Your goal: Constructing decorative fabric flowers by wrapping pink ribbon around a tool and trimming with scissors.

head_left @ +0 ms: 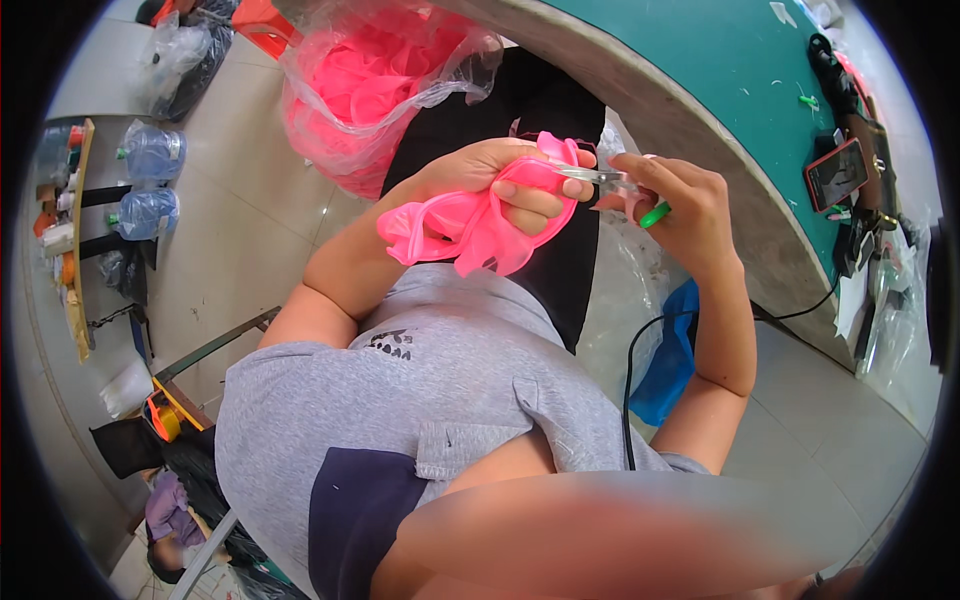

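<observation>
My left hand (pixel 520 190) is closed around a bright pink, soft rubbery piece (pixel 450 225) with looped, wavy edges, held above my lap. Its far end pokes up past my fingers, while the larger part hangs to the left. From the right, my right hand (pixel 685 205) grips small scissors (pixel 597 175), with a bit of bright green showing by the handle. The metal blades reach left to the pink piece beside my left fingers and thumb. Whether they are cutting into its edge, I cannot tell.
A clear plastic bag (pixel 375 110) full of similar pink pieces stands just beyond my left arm. The green-topped table (pixel 700 70) curves along the right, bearing a phone (pixel 838 175). A black cable (pixel 632 360) runs beside my right arm. Water jugs (pixel 150 215) stand far left.
</observation>
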`<control>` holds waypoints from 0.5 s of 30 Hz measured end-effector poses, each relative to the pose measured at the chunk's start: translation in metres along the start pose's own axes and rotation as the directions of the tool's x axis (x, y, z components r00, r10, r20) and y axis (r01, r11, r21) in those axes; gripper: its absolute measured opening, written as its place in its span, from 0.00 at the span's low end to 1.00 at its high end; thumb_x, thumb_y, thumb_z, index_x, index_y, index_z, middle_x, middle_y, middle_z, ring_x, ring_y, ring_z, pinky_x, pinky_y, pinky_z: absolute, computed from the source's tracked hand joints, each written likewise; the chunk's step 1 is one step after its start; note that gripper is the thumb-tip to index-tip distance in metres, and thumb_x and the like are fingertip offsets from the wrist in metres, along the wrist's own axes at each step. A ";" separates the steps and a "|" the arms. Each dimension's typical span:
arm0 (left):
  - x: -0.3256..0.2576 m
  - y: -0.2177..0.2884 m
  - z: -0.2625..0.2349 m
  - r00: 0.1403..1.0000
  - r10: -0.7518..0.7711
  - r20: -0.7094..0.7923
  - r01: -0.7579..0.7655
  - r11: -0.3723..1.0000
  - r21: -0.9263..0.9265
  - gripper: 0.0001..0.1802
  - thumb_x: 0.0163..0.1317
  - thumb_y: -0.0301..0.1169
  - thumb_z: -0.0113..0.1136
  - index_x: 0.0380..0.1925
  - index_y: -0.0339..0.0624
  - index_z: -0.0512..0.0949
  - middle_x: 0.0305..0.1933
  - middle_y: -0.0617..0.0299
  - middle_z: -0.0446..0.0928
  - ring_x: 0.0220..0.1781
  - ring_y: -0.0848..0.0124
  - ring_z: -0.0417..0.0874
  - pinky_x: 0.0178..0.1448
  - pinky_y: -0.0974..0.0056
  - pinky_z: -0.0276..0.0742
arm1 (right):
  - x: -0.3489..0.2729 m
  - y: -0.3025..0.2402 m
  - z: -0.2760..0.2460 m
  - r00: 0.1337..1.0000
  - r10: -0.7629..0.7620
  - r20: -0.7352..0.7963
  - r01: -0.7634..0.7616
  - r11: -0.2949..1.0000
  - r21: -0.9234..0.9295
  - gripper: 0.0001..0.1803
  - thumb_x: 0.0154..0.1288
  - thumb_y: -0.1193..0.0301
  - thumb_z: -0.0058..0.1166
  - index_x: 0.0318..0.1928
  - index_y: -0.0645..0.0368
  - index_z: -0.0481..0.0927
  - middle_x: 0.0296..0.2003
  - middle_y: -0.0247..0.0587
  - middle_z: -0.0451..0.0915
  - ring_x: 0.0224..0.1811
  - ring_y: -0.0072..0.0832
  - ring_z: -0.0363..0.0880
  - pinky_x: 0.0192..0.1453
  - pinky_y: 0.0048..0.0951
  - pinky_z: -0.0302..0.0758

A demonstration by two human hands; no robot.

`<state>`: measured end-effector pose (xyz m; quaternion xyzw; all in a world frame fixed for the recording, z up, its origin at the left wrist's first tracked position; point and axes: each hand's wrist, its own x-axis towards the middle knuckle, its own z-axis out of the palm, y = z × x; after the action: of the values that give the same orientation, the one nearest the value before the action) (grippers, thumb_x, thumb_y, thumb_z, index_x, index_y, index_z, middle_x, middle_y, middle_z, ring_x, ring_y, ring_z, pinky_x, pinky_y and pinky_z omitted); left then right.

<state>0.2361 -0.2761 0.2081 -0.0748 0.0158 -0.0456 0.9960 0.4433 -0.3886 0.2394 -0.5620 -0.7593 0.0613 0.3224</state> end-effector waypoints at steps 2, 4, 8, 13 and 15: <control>0.000 -0.001 -0.001 0.999 0.041 -0.005 -0.041 0.996 0.079 0.15 0.70 0.27 0.38 0.52 0.32 0.66 0.41 0.53 0.69 0.16 0.81 0.63 0.21 0.76 0.60 | -0.001 -0.001 0.004 1.000 -0.019 -0.004 0.018 1.000 -0.018 0.23 0.36 0.76 0.71 0.39 0.57 0.82 0.23 0.37 0.78 0.19 0.24 0.74 0.23 0.23 0.70; -0.002 -0.001 0.002 0.997 0.066 -0.029 -0.063 0.995 0.082 0.15 0.70 0.27 0.38 0.52 0.32 0.66 0.41 0.53 0.70 0.16 0.82 0.63 0.21 0.76 0.60 | -0.001 -0.001 0.008 1.000 -0.009 0.006 0.009 1.000 0.029 0.23 0.37 0.77 0.71 0.40 0.56 0.82 0.23 0.38 0.79 0.19 0.25 0.75 0.24 0.23 0.72; -0.002 -0.002 0.004 0.993 0.116 -0.038 -0.110 0.986 0.122 0.16 0.69 0.27 0.39 0.53 0.31 0.67 0.41 0.52 0.72 0.16 0.83 0.62 0.21 0.76 0.59 | -0.007 0.002 0.010 1.000 0.018 -0.018 -0.017 1.000 0.014 0.24 0.37 0.77 0.71 0.41 0.56 0.82 0.23 0.37 0.79 0.20 0.25 0.76 0.25 0.23 0.72; -0.001 -0.001 -0.001 0.993 0.115 -0.035 -0.110 0.987 0.121 0.16 0.69 0.27 0.40 0.53 0.31 0.67 0.40 0.53 0.73 0.17 0.83 0.62 0.22 0.76 0.59 | -0.008 0.001 0.012 1.000 0.007 -0.025 -0.007 1.000 -0.021 0.25 0.37 0.77 0.71 0.42 0.55 0.82 0.23 0.37 0.79 0.20 0.26 0.76 0.26 0.23 0.73; -0.001 -0.001 -0.002 0.993 0.112 -0.024 -0.108 0.988 0.113 0.16 0.69 0.27 0.40 0.53 0.31 0.67 0.41 0.53 0.73 0.17 0.83 0.62 0.21 0.76 0.59 | -0.009 0.002 0.013 1.000 0.002 -0.028 -0.003 1.000 -0.028 0.25 0.37 0.76 0.71 0.42 0.55 0.82 0.23 0.37 0.79 0.20 0.26 0.77 0.26 0.23 0.73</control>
<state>0.2354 -0.2772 0.2068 -0.0174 0.0324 0.0075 0.9993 0.4390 -0.3920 0.2243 -0.5680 -0.7549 0.0434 0.3249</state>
